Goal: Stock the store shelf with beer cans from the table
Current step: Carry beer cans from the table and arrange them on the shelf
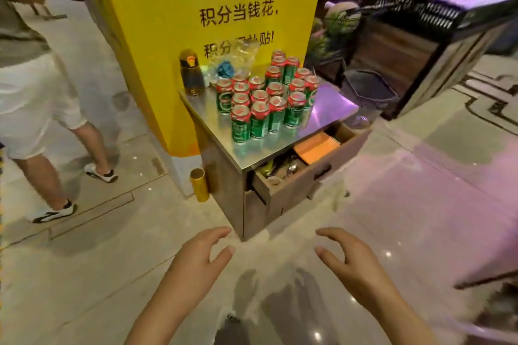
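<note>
Pillar (pixel 157 45): yellow, printed with black characters; stood directly behind the table.
Counter (pixel 420 45): dark display at upper right, under purple light; blurred produce is seen on top. No beer shelf can be made out.
Bystander (pixel 30 87): at the left edge, in white shorts and sneakers, well apart from the table.
Table (pixel 330 103): small cabinet with a shiny metal top, set against the pillar.
Drawer (pixel 308 173): pulled open below the top, on the side facing the hands; an orange card and loose clutter are held in it.
Basket (pixel 370 87): dark wire, on the floor just right of the table.
Cans (pixel 266 101): green with red tops, upright, packed close in rows on the table top, some touching; a few at the back right appear stacked.
Bottle (pixel 192 73): dark, upright at the back left corner, beside a crumpled plastic bag (pixel 235 61).
Roll (pixel 199 185): gold, upright on the floor at the table's left foot.
Left hand (pixel 196 258): empty, fingers spread and loosely curved, palm inward.
Right hand (pixel 350 255): empty, likewise spread, facing the left.
Cans relative to hands: ahead of and above both hands in the view, well apart; nothing is touched; the drawer lies between.
Risks: the drawer could be bumped on approach; neighbours could be toppled if a can is pulled from so tight a cluster; the stacked ones are judged least steady.
</note>
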Available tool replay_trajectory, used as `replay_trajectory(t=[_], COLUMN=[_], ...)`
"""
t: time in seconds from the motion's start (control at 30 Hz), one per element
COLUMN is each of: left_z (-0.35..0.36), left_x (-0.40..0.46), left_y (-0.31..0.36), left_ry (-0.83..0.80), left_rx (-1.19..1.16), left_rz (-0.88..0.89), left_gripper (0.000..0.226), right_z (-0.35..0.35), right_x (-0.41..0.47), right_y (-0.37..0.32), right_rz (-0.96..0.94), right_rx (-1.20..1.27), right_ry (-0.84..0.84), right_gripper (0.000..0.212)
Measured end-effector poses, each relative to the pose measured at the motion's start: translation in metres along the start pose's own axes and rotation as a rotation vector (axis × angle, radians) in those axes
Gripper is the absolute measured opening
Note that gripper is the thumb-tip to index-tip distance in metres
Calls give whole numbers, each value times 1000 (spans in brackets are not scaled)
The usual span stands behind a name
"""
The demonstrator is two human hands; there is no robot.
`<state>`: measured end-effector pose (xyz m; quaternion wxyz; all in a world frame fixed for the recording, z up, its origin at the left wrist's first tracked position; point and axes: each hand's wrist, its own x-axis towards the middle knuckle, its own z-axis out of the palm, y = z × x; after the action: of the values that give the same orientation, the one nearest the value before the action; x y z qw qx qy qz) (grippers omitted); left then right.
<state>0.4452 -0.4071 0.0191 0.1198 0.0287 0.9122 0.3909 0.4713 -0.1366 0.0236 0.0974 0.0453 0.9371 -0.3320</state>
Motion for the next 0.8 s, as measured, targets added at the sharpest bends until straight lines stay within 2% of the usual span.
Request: replay_trajectory(t=[0.2,0.33,0.57,0.8], left_z=[-1,11,56,85], left_x=[83,154,268,341], left_y=[24,47,99,134], left_ry=[78,57,-74,-21], left_rx=[19,-16,-24,-161], left_rz=[-45,-44,16,-49], left_gripper=[37,37,35,39], right_z=[-35,-69,-121,-148], right_x=[100,158,239,336], right_y=[-4,7,66,99], right_rz=[-156,-200,-67,-70], right_rx=[49,40,45,65], right_ry=[-19,3,47,-66], right_gripper=[33,33,31,30])
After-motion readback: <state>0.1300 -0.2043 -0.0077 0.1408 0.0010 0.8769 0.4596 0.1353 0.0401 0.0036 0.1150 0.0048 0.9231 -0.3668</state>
